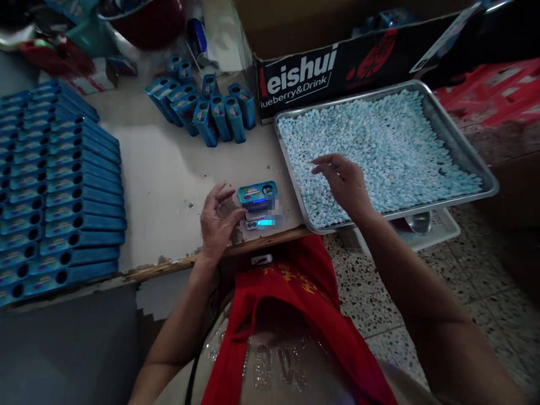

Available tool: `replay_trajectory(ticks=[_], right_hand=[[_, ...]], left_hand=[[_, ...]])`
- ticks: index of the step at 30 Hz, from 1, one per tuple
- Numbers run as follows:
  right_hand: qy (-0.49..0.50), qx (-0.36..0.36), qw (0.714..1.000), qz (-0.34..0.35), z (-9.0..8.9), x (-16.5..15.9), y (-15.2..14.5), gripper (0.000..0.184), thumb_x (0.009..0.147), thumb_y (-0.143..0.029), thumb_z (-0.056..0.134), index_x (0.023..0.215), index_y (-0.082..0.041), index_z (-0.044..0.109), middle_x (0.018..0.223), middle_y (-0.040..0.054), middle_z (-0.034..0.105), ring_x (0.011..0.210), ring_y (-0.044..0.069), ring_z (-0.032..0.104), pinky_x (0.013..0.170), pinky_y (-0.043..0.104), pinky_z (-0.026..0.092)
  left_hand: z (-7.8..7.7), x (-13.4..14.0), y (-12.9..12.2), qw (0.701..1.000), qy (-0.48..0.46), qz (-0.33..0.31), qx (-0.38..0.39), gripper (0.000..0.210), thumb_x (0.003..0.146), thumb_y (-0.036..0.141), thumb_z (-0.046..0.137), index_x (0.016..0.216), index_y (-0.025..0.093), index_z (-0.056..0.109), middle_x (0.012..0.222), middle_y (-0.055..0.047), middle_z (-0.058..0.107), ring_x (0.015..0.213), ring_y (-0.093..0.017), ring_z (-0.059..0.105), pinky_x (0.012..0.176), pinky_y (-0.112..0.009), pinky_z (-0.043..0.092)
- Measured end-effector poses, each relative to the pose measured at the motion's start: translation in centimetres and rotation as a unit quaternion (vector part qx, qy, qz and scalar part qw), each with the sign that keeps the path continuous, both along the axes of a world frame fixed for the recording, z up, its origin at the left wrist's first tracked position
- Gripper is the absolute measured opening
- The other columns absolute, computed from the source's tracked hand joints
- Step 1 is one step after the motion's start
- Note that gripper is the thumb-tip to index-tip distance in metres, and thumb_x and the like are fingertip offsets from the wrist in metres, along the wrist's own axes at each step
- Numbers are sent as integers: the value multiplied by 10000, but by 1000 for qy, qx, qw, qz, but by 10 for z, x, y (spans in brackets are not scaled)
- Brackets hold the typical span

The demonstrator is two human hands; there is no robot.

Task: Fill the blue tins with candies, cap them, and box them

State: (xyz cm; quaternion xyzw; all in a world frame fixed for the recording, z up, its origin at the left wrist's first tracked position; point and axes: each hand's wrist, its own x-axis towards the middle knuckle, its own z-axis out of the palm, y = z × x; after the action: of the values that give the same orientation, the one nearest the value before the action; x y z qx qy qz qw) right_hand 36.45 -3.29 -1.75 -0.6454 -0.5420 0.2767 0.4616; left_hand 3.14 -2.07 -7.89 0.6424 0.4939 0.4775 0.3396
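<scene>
A small blue printed box [256, 191] with a dark round hole in its top stands near the table's front edge. It appears to rest on a small digital scale [252, 225] with a lit cyan display, partly blurred out. To the left of the box, my left hand [217, 222] is open, thumb and fingers apart, the thumb close to the scale. My right hand [343, 183] hovers over the near-left part of a metal tray of pale blue and white candies [379, 146]. Its thumb and fingertips are drawn together in a pinch; whatever is between them is too small to make out.
Rows of blue boxes [84, 191] fill the table's left side, and several more [219, 115] stand at the back. A black cardboard carton [304, 76] sits behind the metal tray [291, 174]. A dark red bowl [147, 25] is at the back left.
</scene>
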Motion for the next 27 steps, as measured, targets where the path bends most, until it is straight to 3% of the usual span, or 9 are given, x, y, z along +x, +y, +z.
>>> replay_trajectory(ticks=[4, 8, 11, 15, 22, 27], right_hand=[[97, -40, 994, -10, -6, 17, 4, 245, 979, -571, 718, 1032, -340, 654, 850, 14, 741, 717, 227, 647, 719, 412, 550], [143, -106, 983, 34, -5, 23, 6, 357, 934, -677, 750, 931, -342, 627, 853, 45, 728, 718, 241, 656, 655, 433, 537], [140, -143, 978, 66, 11, 6, 3, 377, 909, -696, 786, 938, -334, 685, 824, 50, 720, 687, 229, 640, 593, 416, 514], [154, -168, 963, 142, 38, -30, 0, 311, 902, -582, 857, 947, -296, 744, 777, 7, 662, 593, 143, 495, 532, 339, 418], [-23, -154, 966, 206, 69, -55, 7, 159, 909, -408, 870, 959, -277, 794, 714, -3, 600, 721, 202, 583, 677, 374, 489], [-120, -127, 961, 216, 85, -55, 9, 87, 931, -340, 807, 982, -273, 827, 701, 1, 614, 690, 197, 550, 670, 374, 429]], left_hand=[[7, -33, -4, 995, -30, 74, -57, 544, 868, 495, 907, 1317, 235, 741, 1153, -82, 826, 1092, -234, 804, 1016, -386, 652], [4, -56, -18, 983, -51, 159, -72, 413, 857, 434, 890, 1186, 210, 779, 1017, -51, 810, 896, -177, 779, 810, -276, 623], [2, -62, -25, 978, -58, 197, -39, 356, 869, 395, 896, 1154, 217, 779, 989, -37, 794, 890, -168, 775, 800, -264, 613], [8, -63, -26, 981, -39, 189, -22, 305, 898, 384, 895, 1131, 228, 774, 987, -29, 789, 933, -186, 794, 885, -309, 656], [12, -66, -28, 990, -9, 139, -5, 216, 920, 302, 876, 1103, 236, 782, 1037, -27, 791, 975, -189, 800, 1028, -384, 678], [7, -68, -32, 990, -17, 137, -2, 224, 922, 286, 865, 1128, 233, 796, 1030, -31, 795, 958, -184, 797, 1008, -378, 679]])
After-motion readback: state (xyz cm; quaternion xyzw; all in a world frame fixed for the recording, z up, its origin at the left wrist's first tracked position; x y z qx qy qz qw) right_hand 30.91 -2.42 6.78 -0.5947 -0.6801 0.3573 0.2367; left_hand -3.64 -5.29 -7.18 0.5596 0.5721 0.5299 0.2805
